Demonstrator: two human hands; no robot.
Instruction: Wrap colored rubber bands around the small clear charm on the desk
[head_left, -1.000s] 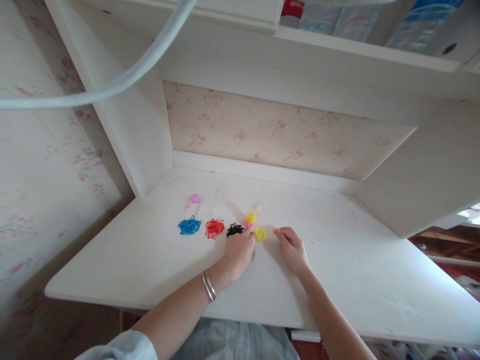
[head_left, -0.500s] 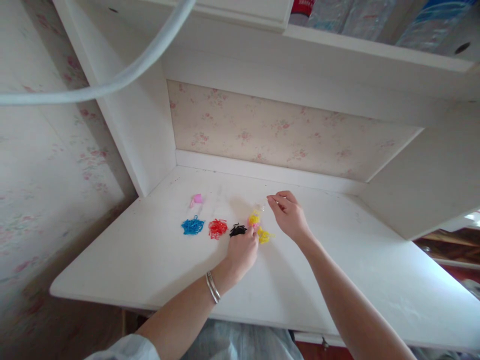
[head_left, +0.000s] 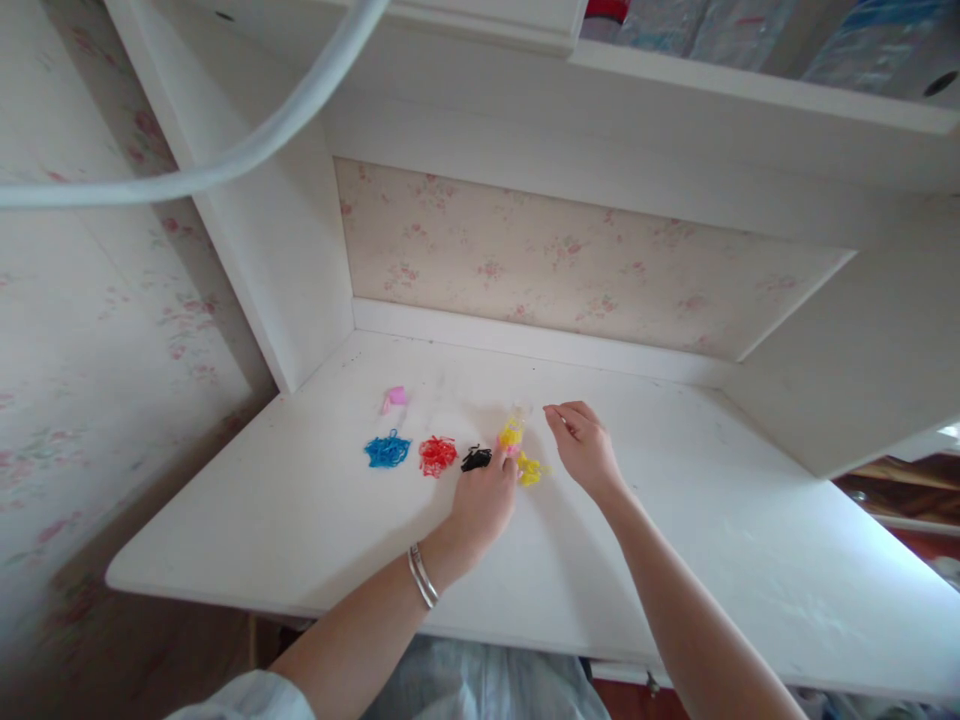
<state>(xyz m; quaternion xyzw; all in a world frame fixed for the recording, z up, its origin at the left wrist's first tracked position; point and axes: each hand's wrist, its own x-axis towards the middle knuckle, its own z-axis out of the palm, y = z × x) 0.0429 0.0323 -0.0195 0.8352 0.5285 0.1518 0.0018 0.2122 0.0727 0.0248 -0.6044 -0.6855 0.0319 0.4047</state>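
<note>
My left hand [head_left: 486, 497] is closed around a small pink-and-clear bag [head_left: 512, 449] with yellow elastic bands [head_left: 511, 431] inside. A loose heap of yellow elastic bands [head_left: 530, 470] lies on the table just right of its fingertips. Close to that hand's left side is a pile of black elastic bands [head_left: 475, 458], partly covered by the hand. Farther left are a red pile [head_left: 437, 455] and a blue pile [head_left: 387, 450]. My right hand [head_left: 585, 445] hovers to the right of the bag, thumb and fingers pinched; anything between them is too small to make out.
The white tabletop [head_left: 300, 510] ends at a rounded left corner. A crumpled pink piece [head_left: 394, 398] lies behind the blue pile. Side panels and a back wall enclose the table, with a shelf [head_left: 757, 90] of bottles overhead. A white curved tube [head_left: 292, 120] crosses the upper left.
My right hand has moved slightly right and toward me, still pinched. My left hand keeps its hold on the bag, nearly in the same place.
</note>
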